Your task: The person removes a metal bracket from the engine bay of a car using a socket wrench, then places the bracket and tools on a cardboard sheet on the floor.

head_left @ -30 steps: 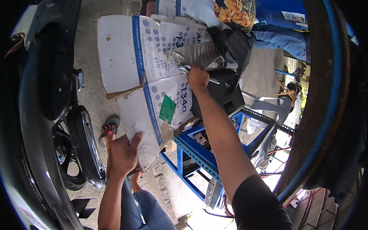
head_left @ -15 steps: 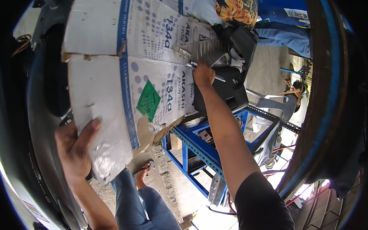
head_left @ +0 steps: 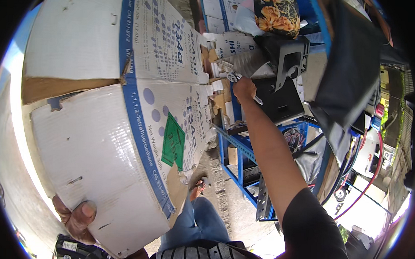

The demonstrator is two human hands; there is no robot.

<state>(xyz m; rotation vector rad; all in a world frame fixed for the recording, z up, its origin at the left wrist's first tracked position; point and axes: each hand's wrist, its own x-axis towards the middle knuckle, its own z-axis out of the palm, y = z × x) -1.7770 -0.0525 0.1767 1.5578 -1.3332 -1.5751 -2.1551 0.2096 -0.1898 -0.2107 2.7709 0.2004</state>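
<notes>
My left hand [head_left: 78, 218] grips the lower left edge of a large white cardboard sheet [head_left: 96, 171], thumb in front and fingers mostly hidden behind. The sheet looks like an opened-out carton, with a blue band, purple dots, a green diamond label and a torn gap at its left fold. Farther right, my right hand [head_left: 244, 89] is closed around a slim silver metal hand tool [head_left: 232, 77]; its exact kind is hard to make out. Under and beside that hand lie black plastic parts [head_left: 277, 102] and a grey curved piece [head_left: 246, 62], with more printed cardboard behind.
A blue metal frame bench [head_left: 233, 169] stands below my right arm. A flowered cushion [head_left: 277, 15] is at the far side. Black sheeting [head_left: 351, 61] hangs at the right, near red hoses [head_left: 375, 167]. A dark box-shaped object [head_left: 75, 248] is at lower left.
The cardboard sheet has shifted left, away from the black parts, baring torn cardboard edges and the bench. My left hand moved down with it; my right hand still holds the tool. The view has turned.
</notes>
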